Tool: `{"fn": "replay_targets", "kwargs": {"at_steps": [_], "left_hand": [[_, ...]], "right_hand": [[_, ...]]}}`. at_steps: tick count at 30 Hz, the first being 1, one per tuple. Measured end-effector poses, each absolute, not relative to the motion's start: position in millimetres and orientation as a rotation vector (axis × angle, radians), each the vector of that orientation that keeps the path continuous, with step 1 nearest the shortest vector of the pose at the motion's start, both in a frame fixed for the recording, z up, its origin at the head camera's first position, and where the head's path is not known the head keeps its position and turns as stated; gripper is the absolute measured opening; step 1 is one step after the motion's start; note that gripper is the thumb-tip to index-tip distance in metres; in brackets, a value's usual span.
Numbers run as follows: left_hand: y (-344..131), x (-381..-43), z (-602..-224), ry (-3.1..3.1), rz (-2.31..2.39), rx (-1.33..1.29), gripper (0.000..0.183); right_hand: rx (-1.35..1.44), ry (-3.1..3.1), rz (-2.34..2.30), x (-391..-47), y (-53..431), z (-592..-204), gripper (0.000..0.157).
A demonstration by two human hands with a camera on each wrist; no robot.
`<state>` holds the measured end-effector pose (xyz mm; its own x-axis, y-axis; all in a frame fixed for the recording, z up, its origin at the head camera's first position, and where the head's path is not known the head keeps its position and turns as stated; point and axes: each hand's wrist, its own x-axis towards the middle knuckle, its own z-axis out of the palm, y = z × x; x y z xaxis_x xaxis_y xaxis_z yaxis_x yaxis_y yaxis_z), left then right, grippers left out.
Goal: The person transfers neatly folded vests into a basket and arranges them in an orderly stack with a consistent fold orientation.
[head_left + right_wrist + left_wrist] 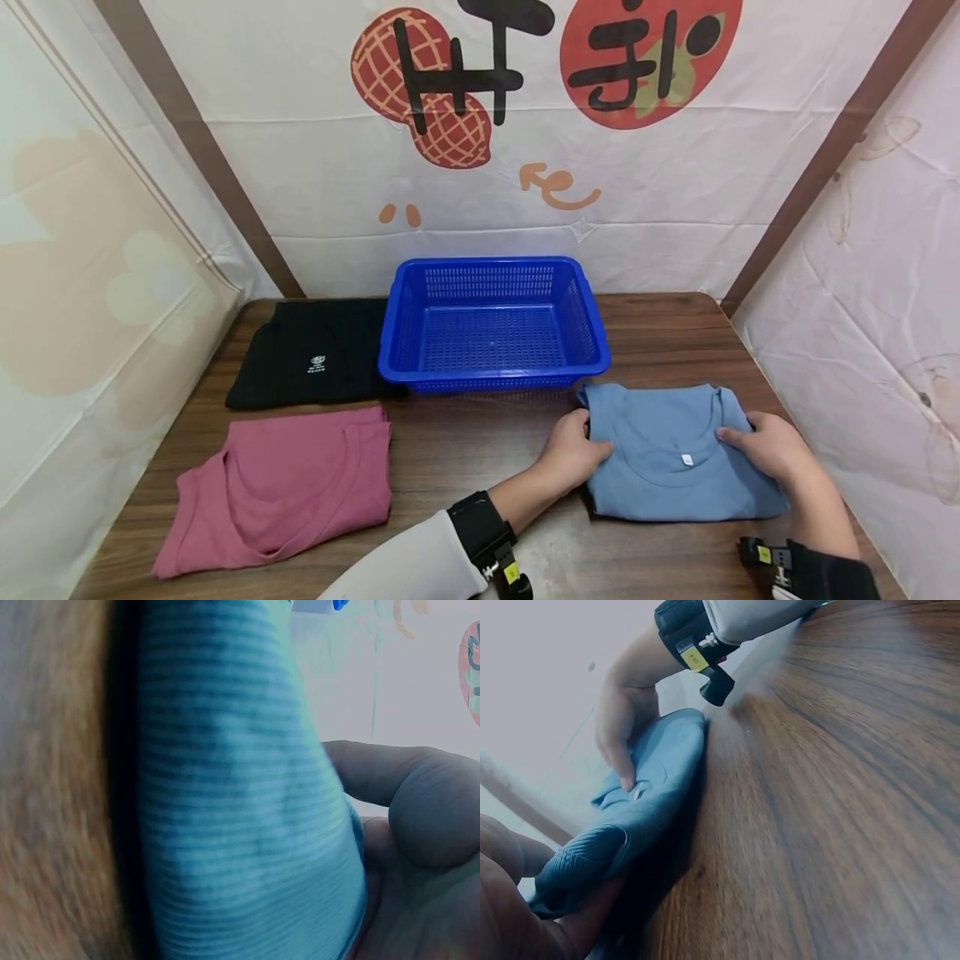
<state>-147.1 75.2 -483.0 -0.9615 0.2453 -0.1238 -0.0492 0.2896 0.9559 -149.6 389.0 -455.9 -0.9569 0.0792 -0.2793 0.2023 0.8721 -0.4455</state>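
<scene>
Blue fabric, folded into a neat bundle with a round neckline facing up, makes a shirt at the right side of the tabletop. A small white label sits inside its neckline. Two bare hands hold the shirt by opposite sides. The left hand pinches the left edge, thumb on top and fingers tucked beneath, as the left wrist view shows. The right hand grips the right edge, its thumb lying over the cloth. A dark strip runs under the shirt; whether the bundle is clear of the wood, I cannot tell. The right wrist view shows ribbed fabric up close, somewhat blurred.

Each wrist wears a black strap, and a pale sleeve covers the left forearm. Behind the shirt and to its left, at the middle of the far edge, stands a blue plastic basket with slotted sides. Left of the basket, right up against it, lies a folded black top with a small white print. Nearer, at the left, lies a folded pink top. White cloth walls with brown stripes and red shapes surround the tabletop.
</scene>
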Motion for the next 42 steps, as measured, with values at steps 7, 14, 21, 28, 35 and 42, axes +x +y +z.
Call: {"fn": "replay_targets", "kwargs": {"at_steps": [7, 14, 21, 28, 35, 42], "left_hand": [[69, -146, -487, 2.267, 1.728, 0.167, 0.036], [61, -146, -487, 2.286, 1.693, 0.168, 0.04], [51, -146, -488, 2.294, 1.678, 0.181, 0.034], [45, -145, -490, 2.308, 1.677, 0.178, 0.038], [38, -144, -488, 2.322, 1.646, 0.18, 0.035], [33, -143, -486, 2.353, 1.584, 0.218, 0.034]], "right_hand": [[0.191, 2.797, -0.688, -151, 388, -460, 0.07], [0.169, 2.787, -0.672, -150, 382, -459, 0.071], [0.152, 2.764, -0.679, -149, 375, -458, 0.072], [0.145, 2.746, -0.667, -149, 370, -458, 0.077], [0.14, 2.733, -0.674, -148, 365, -456, 0.077], [0.116, 2.736, -0.652, -147, 360, -454, 0.076]]}}
